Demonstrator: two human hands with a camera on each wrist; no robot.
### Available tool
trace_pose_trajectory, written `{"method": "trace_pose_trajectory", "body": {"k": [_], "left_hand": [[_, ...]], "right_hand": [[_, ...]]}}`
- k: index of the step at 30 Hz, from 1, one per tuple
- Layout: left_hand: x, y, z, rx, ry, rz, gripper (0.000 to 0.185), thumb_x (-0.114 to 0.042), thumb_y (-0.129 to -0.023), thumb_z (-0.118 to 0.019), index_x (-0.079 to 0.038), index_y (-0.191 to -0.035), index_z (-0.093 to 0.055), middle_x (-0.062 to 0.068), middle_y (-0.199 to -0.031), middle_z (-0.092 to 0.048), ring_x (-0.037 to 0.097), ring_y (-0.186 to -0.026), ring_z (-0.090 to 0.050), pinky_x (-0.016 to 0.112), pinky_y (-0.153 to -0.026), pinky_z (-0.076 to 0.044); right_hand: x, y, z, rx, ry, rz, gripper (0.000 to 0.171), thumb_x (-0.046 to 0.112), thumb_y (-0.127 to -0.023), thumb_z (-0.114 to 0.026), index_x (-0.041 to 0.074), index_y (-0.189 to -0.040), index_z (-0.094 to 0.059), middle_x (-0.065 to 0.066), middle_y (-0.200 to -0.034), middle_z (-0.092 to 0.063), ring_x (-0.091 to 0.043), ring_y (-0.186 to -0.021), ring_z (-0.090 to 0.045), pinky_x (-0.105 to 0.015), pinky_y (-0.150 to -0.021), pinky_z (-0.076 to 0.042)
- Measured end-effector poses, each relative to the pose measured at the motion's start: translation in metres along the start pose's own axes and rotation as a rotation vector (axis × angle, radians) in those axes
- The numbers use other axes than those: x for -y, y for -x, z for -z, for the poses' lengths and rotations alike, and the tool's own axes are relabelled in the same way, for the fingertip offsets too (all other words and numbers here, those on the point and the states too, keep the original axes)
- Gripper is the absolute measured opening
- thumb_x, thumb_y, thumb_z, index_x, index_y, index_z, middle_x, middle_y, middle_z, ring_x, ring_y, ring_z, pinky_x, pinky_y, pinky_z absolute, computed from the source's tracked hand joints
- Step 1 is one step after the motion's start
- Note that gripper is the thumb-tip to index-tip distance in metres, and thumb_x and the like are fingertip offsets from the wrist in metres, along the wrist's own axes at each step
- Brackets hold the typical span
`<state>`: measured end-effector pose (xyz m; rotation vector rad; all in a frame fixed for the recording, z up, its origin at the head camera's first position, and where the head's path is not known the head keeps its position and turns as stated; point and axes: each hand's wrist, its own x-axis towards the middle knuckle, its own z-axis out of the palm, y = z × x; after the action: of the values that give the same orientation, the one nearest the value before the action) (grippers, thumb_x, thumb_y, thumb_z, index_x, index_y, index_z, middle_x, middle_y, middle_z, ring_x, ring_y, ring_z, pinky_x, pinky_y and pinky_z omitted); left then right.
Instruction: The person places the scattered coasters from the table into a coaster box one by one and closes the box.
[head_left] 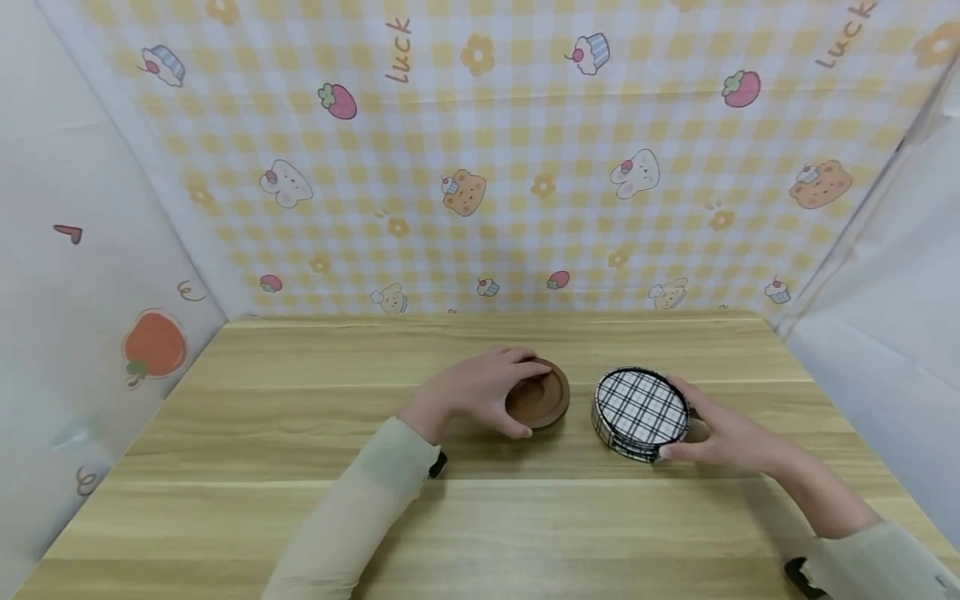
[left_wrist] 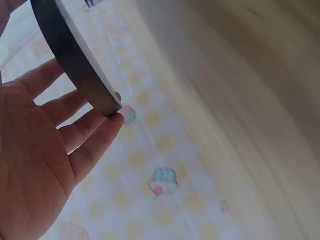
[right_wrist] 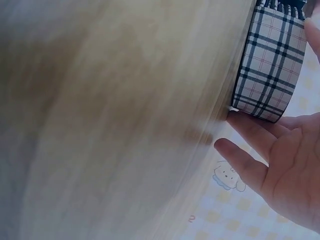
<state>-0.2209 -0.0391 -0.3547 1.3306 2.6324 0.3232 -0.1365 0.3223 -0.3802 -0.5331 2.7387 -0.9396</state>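
On the pale wooden surface [head_left: 300, 433], the left hand [head_left: 480, 392] grips a round brown wooden disc [head_left: 538, 395] with a raised rim, its fingers curled over the far edge at about twelve o'clock and the thumb closing on the near edge at about seven o'clock. The disc sits near the middle of the surface, and in the head view it seems slightly raised on the hand's side, though whether it has fully left the wood I cannot tell. From the left wrist view the disc [left_wrist: 80, 60] shows edge-on as a dark, thick rim resting against the fingers [left_wrist: 92, 135], which lie fairly straight beneath it. At three o'clock from the disc, just beside it but not touching, stands a low round box [head_left: 640, 413] covered in black-and-white plaid fabric. The right hand [head_left: 723, 433] holds the box from its three o'clock side, fingers wrapped round the far wall and the thumb pressed to the near wall at about five o'clock. The right wrist view shows the box's plaid side wall [right_wrist: 272, 65] standing on the surface, with the fingers [right_wrist: 250, 135] touching its lower edge. Both arms wear pale green sleeves [head_left: 360, 508]. Behind the surface, at twelve o'clock, hangs a yellow checked backdrop [head_left: 525, 167] printed with strawberries, cupcakes and bears.
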Motion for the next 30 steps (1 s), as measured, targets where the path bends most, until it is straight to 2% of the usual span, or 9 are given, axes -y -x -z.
{"method": "trace_pose_trajectory", "body": {"k": [5, 9, 13, 18, 25, 27, 30], "left_hand": [[-0.014, -0.021, 0.006, 0.014, 0.011, -0.037, 0.089, -0.054, -0.079, -0.075, -0.021, -0.153, -0.038, 0.007, -0.158, -0.035, 0.024, -0.142, -0.039, 0.040, -0.113, -0.041], [-0.025, -0.035, 0.011, 0.012, -0.016, -0.076, 0.089, -0.054, -0.079, -0.074, -0.021, -0.154, -0.038, 0.006, -0.158, -0.035, 0.024, -0.141, -0.039, 0.038, -0.112, -0.041], [-0.035, -0.049, 0.009, 0.014, -0.042, -0.112, 0.089, -0.057, -0.078, -0.074, -0.023, -0.153, -0.039, 0.003, -0.154, -0.038, 0.019, -0.135, -0.042, 0.033, -0.110, -0.042], [-0.049, -0.066, 0.002, 0.044, -0.021, -0.155, 0.088, -0.057, -0.079, -0.074, -0.023, -0.153, -0.040, 0.001, -0.151, -0.040, 0.016, -0.131, -0.043, 0.028, -0.109, -0.041], [-0.063, -0.085, -0.003, 0.054, -0.005, -0.135, 0.088, -0.059, -0.080, -0.073, -0.025, -0.154, -0.038, -0.003, -0.152, -0.038, 0.013, -0.132, -0.041, 0.024, -0.108, -0.040], [-0.065, -0.089, -0.004, 0.055, -0.010, -0.131, 0.088, -0.059, -0.080, -0.073, -0.026, -0.154, -0.038, -0.004, -0.152, -0.038, 0.013, -0.132, -0.041, 0.024, -0.108, -0.040], [-0.067, -0.095, -0.004, 0.066, -0.007, -0.113, 0.087, -0.060, -0.080, -0.073, -0.027, -0.153, -0.038, -0.005, -0.154, -0.037, 0.013, -0.134, -0.038, 0.024, -0.108, -0.040]], "right_hand": [[0.001, 0.000, 0.001, -0.003, -0.004, 0.002, 0.107, 0.030, -0.084, -0.079, -0.006, -0.156, -0.008, -0.043, -0.151, -0.025, -0.063, -0.130, -0.036, -0.073, -0.099, -0.036], [0.001, -0.001, 0.003, -0.004, -0.006, 0.009, 0.107, 0.030, -0.084, -0.079, -0.007, -0.155, -0.008, -0.043, -0.151, -0.024, -0.064, -0.131, -0.035, -0.074, -0.100, -0.035], [0.000, -0.003, 0.002, 0.002, -0.001, 0.015, 0.106, 0.030, -0.085, -0.078, -0.007, -0.155, -0.008, -0.043, -0.151, -0.024, -0.062, -0.132, -0.035, -0.073, -0.101, -0.034], [-0.003, -0.001, -0.001, 0.014, 0.019, 0.019, 0.106, 0.030, -0.085, -0.078, -0.008, -0.155, -0.008, -0.042, -0.150, -0.028, -0.060, -0.131, -0.039, -0.071, -0.100, -0.037], [-0.004, 0.001, -0.001, 0.013, 0.032, 0.044, 0.104, 0.028, -0.086, -0.078, -0.007, -0.155, -0.009, -0.040, -0.149, -0.034, -0.057, -0.131, -0.041, -0.068, -0.097, -0.040], [-0.004, 0.000, 0.000, 0.017, 0.033, 0.050, 0.103, 0.029, -0.086, -0.077, -0.007, -0.155, -0.009, -0.039, -0.148, -0.035, -0.056, -0.131, -0.042, -0.064, -0.096, -0.043], [-0.004, -0.001, 0.001, 0.018, 0.026, 0.055, 0.102, 0.030, -0.087, -0.076, -0.005, -0.156, -0.010, -0.034, -0.151, -0.035, -0.051, -0.132, -0.043, -0.051, -0.096, -0.047]]}}
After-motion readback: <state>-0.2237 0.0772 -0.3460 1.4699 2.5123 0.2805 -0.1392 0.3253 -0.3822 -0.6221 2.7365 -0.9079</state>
